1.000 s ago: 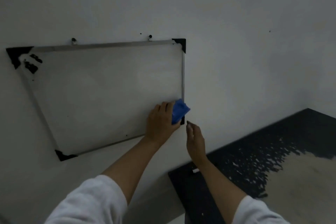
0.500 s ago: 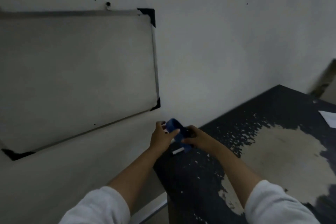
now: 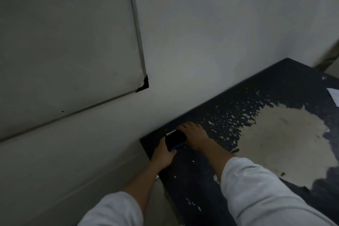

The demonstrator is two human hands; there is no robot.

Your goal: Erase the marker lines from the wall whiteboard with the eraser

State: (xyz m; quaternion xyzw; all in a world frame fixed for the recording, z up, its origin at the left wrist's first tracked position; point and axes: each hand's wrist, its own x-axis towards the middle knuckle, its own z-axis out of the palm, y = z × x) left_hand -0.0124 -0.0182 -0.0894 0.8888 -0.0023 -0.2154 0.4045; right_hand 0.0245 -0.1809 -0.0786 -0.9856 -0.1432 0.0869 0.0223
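The whiteboard [image 3: 69, 42] hangs on the wall at the upper left; the part in view carries no marker lines, only a small dark dot near its lower edge. The eraser [image 3: 175, 140], blue with its dark felt face up, is low over the near left corner of the dark table [image 3: 229, 108]. My left hand [image 3: 164, 155] grips its near end and my right hand [image 3: 195, 136] holds its far side. A white marker [image 3: 170, 132] lies on the table just behind the eraser, mostly hidden.
The dark table has a large worn pale patch [image 3: 282, 139] in the middle. A white sheet of paper [image 3: 334, 95] lies at its far right edge. The plain wall runs behind the table.
The eraser came off the board's lower right corner, down into both hands, and now sits low at the table corner. The view has swung down and to the right.
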